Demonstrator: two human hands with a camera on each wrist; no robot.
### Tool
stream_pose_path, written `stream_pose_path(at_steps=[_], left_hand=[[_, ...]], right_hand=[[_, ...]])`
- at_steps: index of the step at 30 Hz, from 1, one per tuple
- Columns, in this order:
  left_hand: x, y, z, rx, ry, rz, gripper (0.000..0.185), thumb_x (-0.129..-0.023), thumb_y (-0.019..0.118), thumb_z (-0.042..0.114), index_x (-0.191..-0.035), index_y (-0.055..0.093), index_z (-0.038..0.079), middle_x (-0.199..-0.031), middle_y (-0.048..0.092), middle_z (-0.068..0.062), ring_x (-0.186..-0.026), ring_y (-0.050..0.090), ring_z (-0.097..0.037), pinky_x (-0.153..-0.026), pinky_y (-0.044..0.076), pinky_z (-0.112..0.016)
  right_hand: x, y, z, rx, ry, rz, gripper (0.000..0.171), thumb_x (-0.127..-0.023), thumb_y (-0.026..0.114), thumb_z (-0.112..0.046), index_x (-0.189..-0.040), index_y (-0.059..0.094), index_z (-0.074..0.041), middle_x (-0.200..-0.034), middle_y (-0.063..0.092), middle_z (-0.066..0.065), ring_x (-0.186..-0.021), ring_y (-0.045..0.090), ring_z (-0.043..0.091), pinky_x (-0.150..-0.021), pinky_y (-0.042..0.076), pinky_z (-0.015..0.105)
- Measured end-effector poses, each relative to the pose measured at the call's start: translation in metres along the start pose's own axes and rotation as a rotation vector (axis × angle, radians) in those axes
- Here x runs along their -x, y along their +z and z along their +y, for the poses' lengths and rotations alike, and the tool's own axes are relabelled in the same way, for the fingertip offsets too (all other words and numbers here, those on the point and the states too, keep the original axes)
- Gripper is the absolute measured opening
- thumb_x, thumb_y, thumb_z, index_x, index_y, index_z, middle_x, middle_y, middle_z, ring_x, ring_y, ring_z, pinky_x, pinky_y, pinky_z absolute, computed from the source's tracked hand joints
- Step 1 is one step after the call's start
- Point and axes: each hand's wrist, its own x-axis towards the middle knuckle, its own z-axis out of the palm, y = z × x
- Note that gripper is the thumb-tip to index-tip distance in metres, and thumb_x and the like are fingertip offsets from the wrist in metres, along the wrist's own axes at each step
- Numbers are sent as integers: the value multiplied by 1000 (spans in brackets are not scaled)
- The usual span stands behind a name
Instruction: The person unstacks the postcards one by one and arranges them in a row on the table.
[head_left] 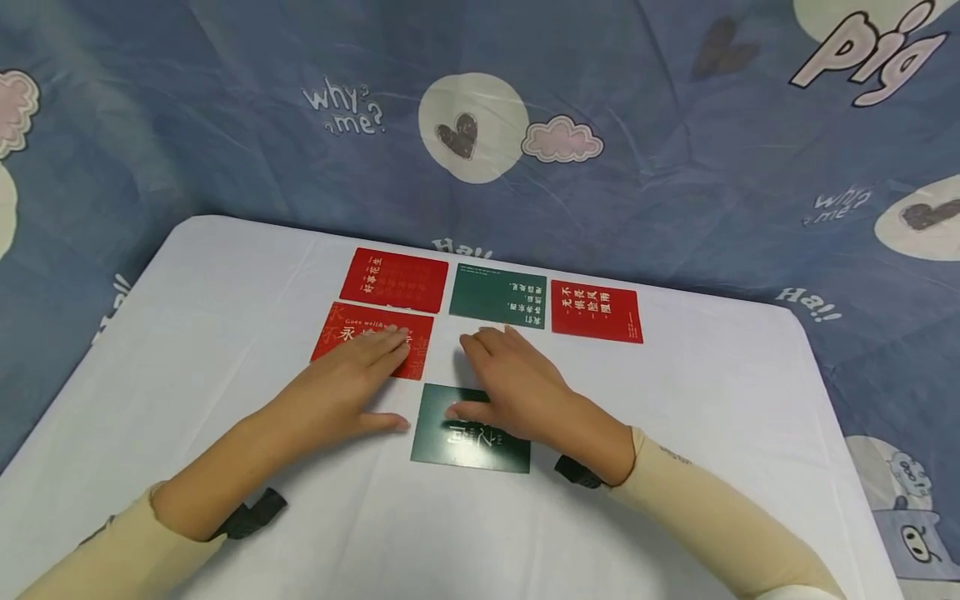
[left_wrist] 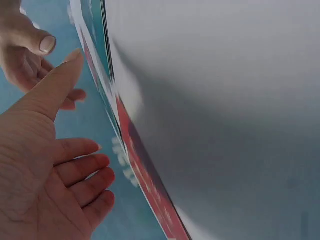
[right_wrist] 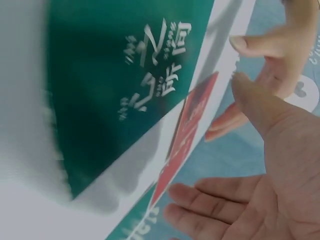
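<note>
Cream sleeves [head_left: 712, 512], small dark markings [head_left: 676, 455] near the cuffs, black bands [head_left: 253, 515] at both wrists, bare hands [head_left: 517, 385]

A white worktop [head_left: 675, 417] with rounded far corners fills the lower part of the head view. A creased blue backdrop [head_left: 247, 100] spreads behind it and shows past both sides. Printed on it, left of centre, is a white "why me?" [head_left: 343, 107]; to its right, a pale circle [head_left: 495, 92] carries a dark heart [head_left: 459, 136], with a pink cloud [head_left: 562, 140] at its right edge. Large "Pig" lettering [head_left: 888, 57] stands at upper right, a fainter heart [head_left: 723, 48] to its left. One "Ha!!" [head_left: 808, 305] sits beside the worktop's far right corner. Lower right, a cartoon pig [head_left: 917, 543] shows beside the worktop's right edge.
</note>
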Motion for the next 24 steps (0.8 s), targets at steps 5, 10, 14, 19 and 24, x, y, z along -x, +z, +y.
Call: stream_pose_path(at_steps=[5,10,14,19,24], left_hand=[[3,10,17,-1,39,-16,101,-75,94,45,-151,50,-5,-159,45,-21,-148,40,-42,-119,36,-55],[1,18,26,12,50,-33,108,-68,97,47,-151,51,-4,-160,45,-20,-149,39,-40,-120,34,-54],[1,22,30,23,48,-56,109,-66,99,48,-150,52,-4,-160,44,-19,-151,37,-39,-121,33,-54],[3,26,29,14,37,-56,100,-68,98,46,-145,57,-3,-160,45,-20,-151,36,-39,-121,34,-53],[1,27,27,29,39,-47,95,-69,98,44,-142,60,-3,-159,46,-19,-151,37,-38,-121,34,-53]], right_hand=[[28,4,5,0,15,-34,94,-78,87,-59,-144,57,1,-135,62,13,-127,57,28,-120,37,49],[55,9,13,-23,46,-51,97,-71,93,-58,-141,59,0,-135,61,12,-126,56,28,-117,42,45],[72,13,18,-47,59,-48,100,-67,96,-57,-140,59,0,-133,59,11,-123,55,27,-110,48,41],[81,21,22,-73,56,-61,96,-69,96,-51,-140,58,1,-136,56,12,-128,53,30,-110,49,42],[83,25,26,-103,71,-41,90,-70,97,-46,-138,60,-1,-138,55,10,-131,50,28,-110,49,40]])
